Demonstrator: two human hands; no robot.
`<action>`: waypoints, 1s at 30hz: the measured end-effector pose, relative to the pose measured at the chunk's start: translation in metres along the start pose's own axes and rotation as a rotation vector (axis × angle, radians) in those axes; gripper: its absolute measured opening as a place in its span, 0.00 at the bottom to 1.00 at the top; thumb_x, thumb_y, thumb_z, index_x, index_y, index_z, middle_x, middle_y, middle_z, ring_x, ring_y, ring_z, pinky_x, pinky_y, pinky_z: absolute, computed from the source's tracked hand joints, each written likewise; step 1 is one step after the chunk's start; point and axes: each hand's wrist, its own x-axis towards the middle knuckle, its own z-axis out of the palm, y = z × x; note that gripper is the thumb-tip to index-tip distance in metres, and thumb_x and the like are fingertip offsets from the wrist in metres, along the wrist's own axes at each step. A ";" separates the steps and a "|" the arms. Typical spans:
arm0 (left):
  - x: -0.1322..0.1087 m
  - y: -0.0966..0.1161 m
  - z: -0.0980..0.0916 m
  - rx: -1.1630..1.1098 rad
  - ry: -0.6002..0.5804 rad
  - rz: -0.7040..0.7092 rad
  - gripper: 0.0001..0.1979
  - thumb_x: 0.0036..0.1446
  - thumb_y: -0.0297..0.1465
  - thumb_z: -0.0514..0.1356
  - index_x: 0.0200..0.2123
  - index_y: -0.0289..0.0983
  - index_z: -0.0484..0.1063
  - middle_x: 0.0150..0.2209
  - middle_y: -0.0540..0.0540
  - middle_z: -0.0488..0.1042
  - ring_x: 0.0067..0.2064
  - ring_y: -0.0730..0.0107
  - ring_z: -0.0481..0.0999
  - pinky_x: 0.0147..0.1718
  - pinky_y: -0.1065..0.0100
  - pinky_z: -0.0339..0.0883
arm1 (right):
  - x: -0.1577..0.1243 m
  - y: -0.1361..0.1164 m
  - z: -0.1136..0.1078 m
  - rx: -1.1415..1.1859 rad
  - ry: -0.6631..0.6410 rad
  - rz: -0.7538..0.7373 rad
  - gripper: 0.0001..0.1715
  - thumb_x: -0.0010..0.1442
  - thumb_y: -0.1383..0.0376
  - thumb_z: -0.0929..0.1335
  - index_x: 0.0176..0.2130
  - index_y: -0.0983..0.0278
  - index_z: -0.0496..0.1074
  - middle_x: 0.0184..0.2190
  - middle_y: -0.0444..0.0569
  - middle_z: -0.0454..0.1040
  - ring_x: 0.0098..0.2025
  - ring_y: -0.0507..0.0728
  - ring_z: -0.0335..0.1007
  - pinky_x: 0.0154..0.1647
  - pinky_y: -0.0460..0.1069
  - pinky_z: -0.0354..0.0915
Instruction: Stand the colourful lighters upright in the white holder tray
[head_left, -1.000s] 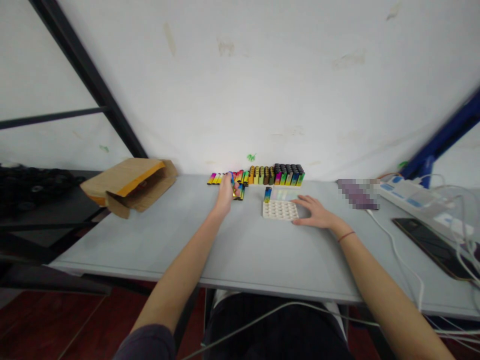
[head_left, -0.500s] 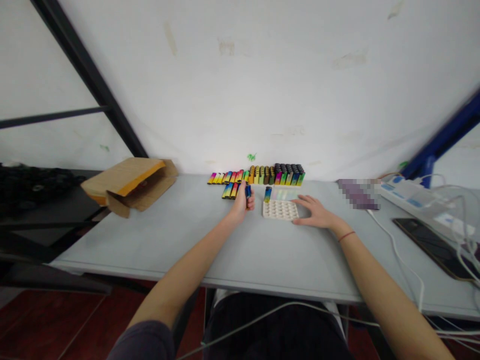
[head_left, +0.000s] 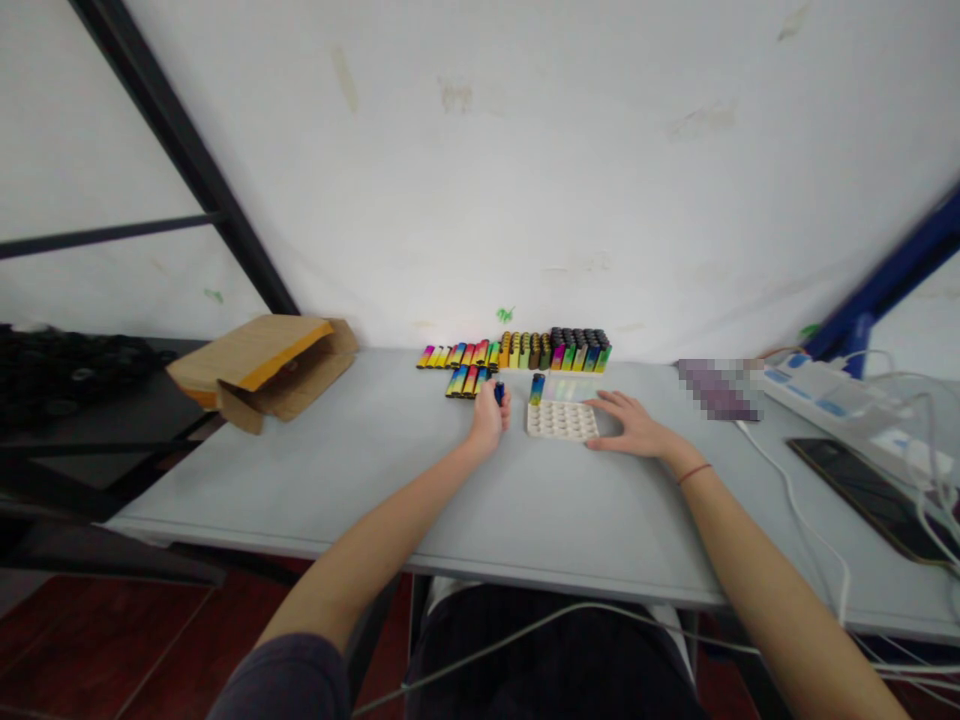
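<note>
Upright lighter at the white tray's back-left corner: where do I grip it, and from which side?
Probably pinch the upright lighter by its upper body, coming from above and left: it stands on end, its top rises above the tray, and the right hand is at the tray's right edge.

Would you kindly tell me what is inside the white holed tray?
One blue-and-yellow lighter stands at the far left corner of the white tray, apparently slotted into it. The lighter's lower end is hidden, and anything beneath the tray is covered.
</note>
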 end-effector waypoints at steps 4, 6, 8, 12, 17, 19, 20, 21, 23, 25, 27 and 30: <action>0.000 -0.001 -0.002 -0.011 -0.015 0.016 0.29 0.69 0.54 0.48 0.21 0.41 0.53 0.14 0.58 0.46 0.14 0.80 0.43 0.14 0.75 0.38 | 0.000 -0.002 -0.001 0.004 -0.009 0.011 0.56 0.55 0.35 0.75 0.71 0.58 0.69 0.75 0.63 0.61 0.77 0.79 0.54 0.76 0.72 0.51; 0.001 -0.002 -0.003 -0.015 -0.026 0.025 0.32 0.67 0.59 0.48 0.21 0.42 0.52 0.14 0.58 0.45 0.14 0.80 0.43 0.14 0.75 0.38 | 0.000 -0.001 -0.001 0.013 -0.006 0.007 0.56 0.55 0.34 0.75 0.71 0.57 0.69 0.75 0.63 0.61 0.77 0.80 0.54 0.76 0.73 0.51; 0.003 -0.002 -0.005 -0.014 -0.039 0.025 0.34 0.65 0.63 0.49 0.21 0.42 0.52 0.14 0.58 0.45 0.14 0.79 0.44 0.14 0.75 0.38 | 0.000 0.000 0.000 0.024 0.000 -0.001 0.56 0.55 0.34 0.74 0.71 0.56 0.69 0.75 0.63 0.61 0.77 0.80 0.54 0.75 0.74 0.52; 0.004 -0.002 -0.007 -0.012 -0.053 0.021 0.31 0.66 0.58 0.50 0.21 0.42 0.52 0.14 0.58 0.45 0.14 0.80 0.43 0.14 0.75 0.38 | 0.000 0.004 0.001 0.035 0.008 -0.017 0.54 0.55 0.34 0.74 0.71 0.54 0.69 0.75 0.61 0.62 0.76 0.80 0.54 0.75 0.75 0.52; 0.005 -0.001 -0.006 -0.025 -0.037 -0.019 0.27 0.68 0.51 0.48 0.21 0.42 0.52 0.14 0.58 0.44 0.14 0.79 0.42 0.14 0.75 0.37 | 0.000 0.003 0.001 0.024 0.008 -0.010 0.54 0.55 0.34 0.74 0.71 0.54 0.69 0.75 0.61 0.63 0.76 0.80 0.54 0.75 0.74 0.52; 0.005 -0.001 -0.005 -0.026 -0.022 -0.025 0.26 0.69 0.50 0.47 0.22 0.42 0.52 0.14 0.58 0.45 0.14 0.78 0.42 0.14 0.75 0.37 | 0.000 0.001 0.000 0.021 -0.003 0.000 0.56 0.55 0.33 0.74 0.71 0.56 0.69 0.75 0.63 0.61 0.77 0.80 0.54 0.75 0.74 0.52; 0.005 -0.001 -0.005 -0.024 -0.018 -0.021 0.26 0.69 0.50 0.47 0.23 0.42 0.53 0.14 0.58 0.45 0.14 0.79 0.43 0.15 0.75 0.38 | 0.000 0.001 0.000 0.020 -0.006 0.003 0.56 0.55 0.33 0.74 0.72 0.57 0.69 0.75 0.64 0.61 0.77 0.81 0.53 0.75 0.73 0.52; 0.004 -0.002 -0.004 -0.019 -0.018 -0.011 0.26 0.69 0.51 0.48 0.23 0.42 0.55 0.15 0.58 0.46 0.14 0.79 0.44 0.15 0.75 0.39 | 0.000 0.000 0.000 0.020 -0.008 0.004 0.56 0.55 0.33 0.74 0.71 0.58 0.69 0.75 0.64 0.61 0.77 0.81 0.53 0.75 0.73 0.52; 0.003 -0.004 -0.004 0.007 -0.029 0.034 0.25 0.68 0.53 0.51 0.27 0.41 0.58 0.15 0.59 0.49 0.15 0.78 0.47 0.16 0.75 0.42 | 0.000 0.000 0.000 0.025 -0.007 0.000 0.56 0.55 0.33 0.74 0.71 0.57 0.69 0.75 0.64 0.61 0.77 0.81 0.53 0.75 0.74 0.52; 0.002 -0.006 -0.004 0.073 -0.050 0.134 0.20 0.67 0.50 0.56 0.32 0.41 0.62 0.17 0.59 0.55 0.16 0.78 0.52 0.17 0.75 0.46 | 0.000 0.000 0.000 0.028 -0.003 -0.005 0.56 0.55 0.33 0.74 0.71 0.56 0.69 0.75 0.63 0.61 0.76 0.81 0.54 0.75 0.74 0.52; 0.001 -0.006 -0.004 0.173 -0.081 0.279 0.14 0.67 0.46 0.59 0.37 0.42 0.65 0.21 0.56 0.65 0.19 0.76 0.61 0.20 0.75 0.54 | 0.000 0.001 0.001 0.029 0.003 -0.004 0.56 0.55 0.33 0.74 0.71 0.56 0.69 0.75 0.64 0.61 0.76 0.81 0.54 0.75 0.75 0.52; 0.004 -0.001 -0.004 0.364 -0.114 0.593 0.10 0.65 0.41 0.63 0.39 0.41 0.71 0.36 0.47 0.78 0.36 0.69 0.78 0.34 0.70 0.70 | 0.000 0.001 0.001 0.029 0.009 -0.008 0.56 0.55 0.33 0.74 0.72 0.55 0.69 0.75 0.63 0.61 0.76 0.81 0.54 0.75 0.75 0.52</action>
